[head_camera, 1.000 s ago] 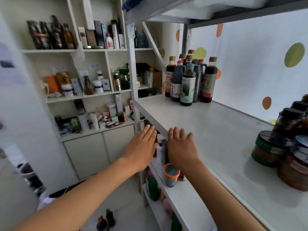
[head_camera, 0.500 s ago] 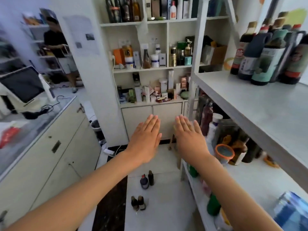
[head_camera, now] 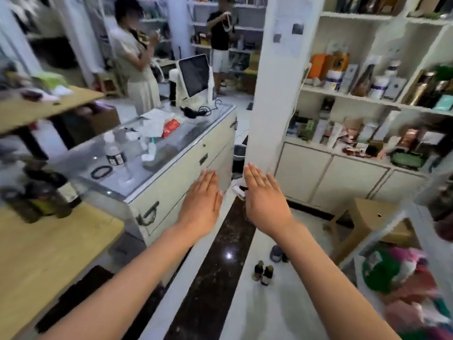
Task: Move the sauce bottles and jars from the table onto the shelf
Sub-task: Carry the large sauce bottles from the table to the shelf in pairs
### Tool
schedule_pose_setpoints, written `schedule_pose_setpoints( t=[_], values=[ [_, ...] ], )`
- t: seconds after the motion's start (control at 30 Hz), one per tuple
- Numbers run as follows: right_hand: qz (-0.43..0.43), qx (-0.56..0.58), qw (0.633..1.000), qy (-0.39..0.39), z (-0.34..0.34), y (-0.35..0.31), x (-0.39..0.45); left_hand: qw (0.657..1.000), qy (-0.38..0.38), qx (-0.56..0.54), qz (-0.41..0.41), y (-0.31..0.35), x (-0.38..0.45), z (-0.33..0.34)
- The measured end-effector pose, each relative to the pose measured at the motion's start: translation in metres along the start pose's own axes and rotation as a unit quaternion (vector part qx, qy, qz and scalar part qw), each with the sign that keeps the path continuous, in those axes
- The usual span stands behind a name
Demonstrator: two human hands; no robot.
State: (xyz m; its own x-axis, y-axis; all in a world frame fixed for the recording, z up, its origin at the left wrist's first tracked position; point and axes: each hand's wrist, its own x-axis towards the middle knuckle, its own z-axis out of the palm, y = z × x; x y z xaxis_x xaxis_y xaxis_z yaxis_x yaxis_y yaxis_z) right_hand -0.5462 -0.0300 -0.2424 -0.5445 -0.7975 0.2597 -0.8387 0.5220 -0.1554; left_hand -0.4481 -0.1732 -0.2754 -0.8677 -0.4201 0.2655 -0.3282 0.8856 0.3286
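My left hand (head_camera: 203,204) and my right hand (head_camera: 263,200) are stretched out flat in front of me, side by side, fingers straight, holding nothing. They hover over the floor between a counter and the shelving. At the far left a wooden table (head_camera: 49,251) carries several dark sauce bottles and jars (head_camera: 41,195), blurred, well left of my left hand. The edge of the metal shelf (head_camera: 382,231) shows at the lower right, with blurred goods under it.
A glass-topped counter (head_camera: 171,153) with a water bottle (head_camera: 115,155) and a screen (head_camera: 195,74) stands ahead left. A white pillar (head_camera: 274,94), wall shelves and cabinets (head_camera: 343,177) lie ahead. Small bottles (head_camera: 263,272) stand on the floor. Two people (head_camera: 137,60) stand behind the counter. A wooden stool (head_camera: 375,217) is right.
My view has swung left, away from the shelf with its bottles and toward the counter and wooden table. Both hands stay flat and empty, held out in front.
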Motion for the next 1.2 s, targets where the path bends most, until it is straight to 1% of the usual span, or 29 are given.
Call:
schedule_pose_setpoints(
  t=[0.13, 0.27, 0.33, 0.47, 0.67, 0.97, 1.07, 1.2],
  values=[
    [-0.075, 0.036, 0.996, -0.015, 0.036, -0.105, 0.042, 0.995, 0.041, -0.030, -0.085, -0.096, -0.048, -0.029],
    [-0.143, 0.076, 0.985, -0.061, 0.077, -0.208, 0.072, 0.980, 0.066, -0.064, -0.174, -0.186, -0.095, -0.044],
    [-0.165, 0.082, 0.979, -0.087, 0.100, -0.252, 0.083, 0.972, 0.072, -0.076, -0.208, -0.225, -0.114, -0.047],
    [-0.182, 0.100, 0.971, -0.117, 0.143, -0.319, 0.093, 0.963, 0.071, -0.085, -0.247, -0.282, -0.138, -0.055],
    [-0.215, 0.112, 0.959, -0.150, 0.181, -0.387, 0.117, 0.948, 0.102, -0.087, -0.290, -0.348, -0.163, -0.079],
    [-0.266, 0.175, 0.931, -0.180, 0.235, -0.455, 0.164, 0.923, 0.118, -0.075, -0.358, -0.423, -0.173, -0.095],
    [-0.267, 0.185, 0.928, -0.183, 0.258, -0.471, 0.191, 0.919, 0.117, -0.068, -0.371, -0.450, -0.165, -0.100],
    [-0.241, 0.223, 0.922, -0.207, 0.298, -0.492, 0.232, 0.912, 0.112, -0.052, -0.390, -0.497, -0.150, -0.100]
  ],
)
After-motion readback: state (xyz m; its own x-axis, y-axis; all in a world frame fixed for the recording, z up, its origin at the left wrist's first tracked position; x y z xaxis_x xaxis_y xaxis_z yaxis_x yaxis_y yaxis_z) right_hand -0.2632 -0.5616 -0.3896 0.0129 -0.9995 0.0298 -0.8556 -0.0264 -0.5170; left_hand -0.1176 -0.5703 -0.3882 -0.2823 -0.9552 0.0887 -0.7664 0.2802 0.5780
